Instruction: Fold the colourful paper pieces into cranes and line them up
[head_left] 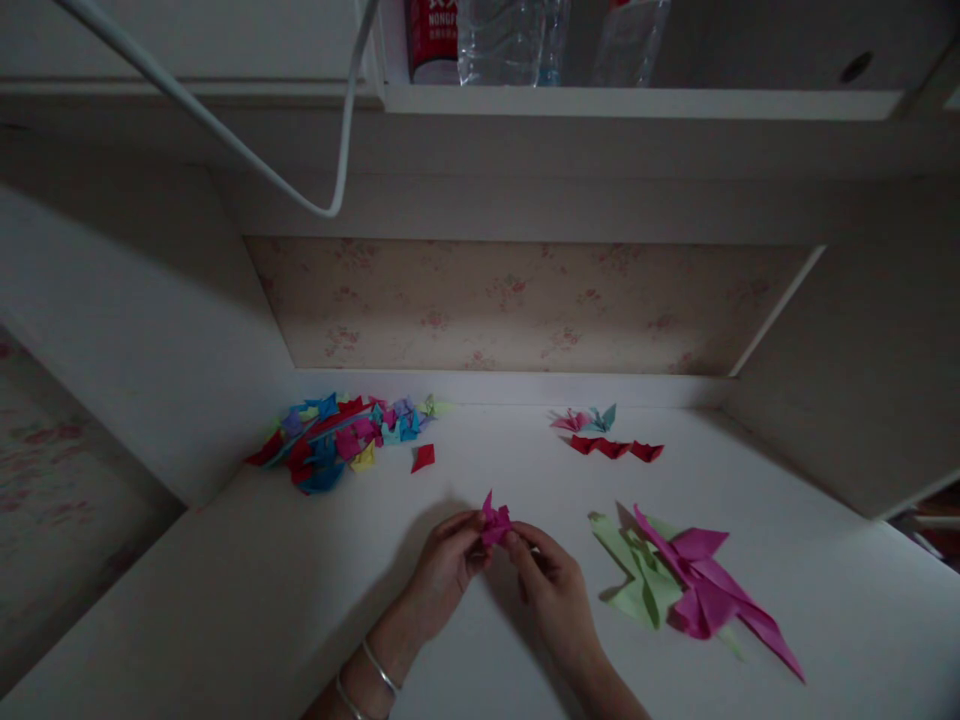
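Between my two hands, over the middle of the white desk, is a small magenta folded-paper piece point(495, 522) with a pointed tip sticking up. My left hand point(448, 565) pinches its left side, and my right hand point(549, 580) pinches the right side. Fingertips cover part of the folds, so its exact shape is hard to make out. To the right of my right hand lie a large magenta folded paper point(709, 585) and a light green folded paper point(637, 575), overlapping. A small red folded paper point(424, 457) rests beyond my left hand.
A heap of colourful folded-paper pieces point(330, 435) sits at the back left. Toward the back right are a row of red folded pieces point(615, 447), a pink paper crane point(571, 420) and a teal one point(601, 418). A white cable point(247, 150) hangs in front of the shelf with plastic bottles point(501, 45).
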